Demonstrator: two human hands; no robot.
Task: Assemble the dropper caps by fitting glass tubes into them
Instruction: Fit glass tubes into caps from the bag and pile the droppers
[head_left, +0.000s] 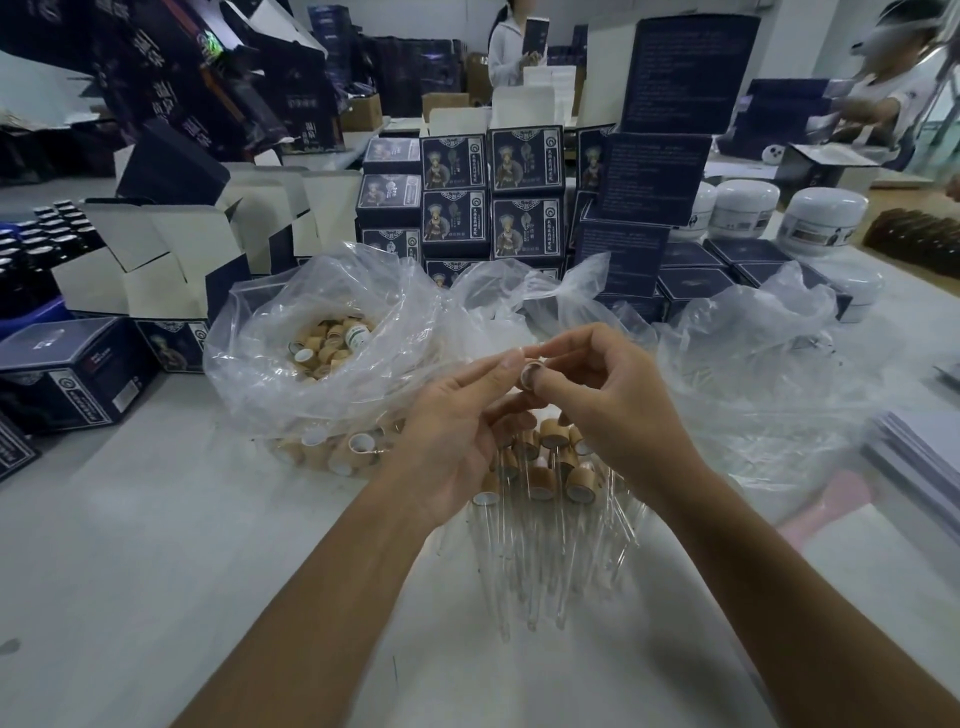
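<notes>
My right hand (608, 400) pinches a small wooden dropper cap (531, 375) between thumb and fingers, its open end facing me. My left hand (457, 436) is raised beside it, fingertips touching at the cap; a glass tube between them is too faint to make out. Below my hands lies a pile of assembled droppers (540, 483), wooden caps with clear glass tubes pointing toward me. A clear plastic bag (311, 374) at the left holds several loose wooden caps (327, 345).
A second crumpled clear bag (753, 374) lies at the right. Stacked dark blue printed boxes (493, 192) and white jars (821, 218) stand behind. Open cartons (156, 260) sit at the left, a paper stack (919, 462) at the right edge. Two people stand in the background.
</notes>
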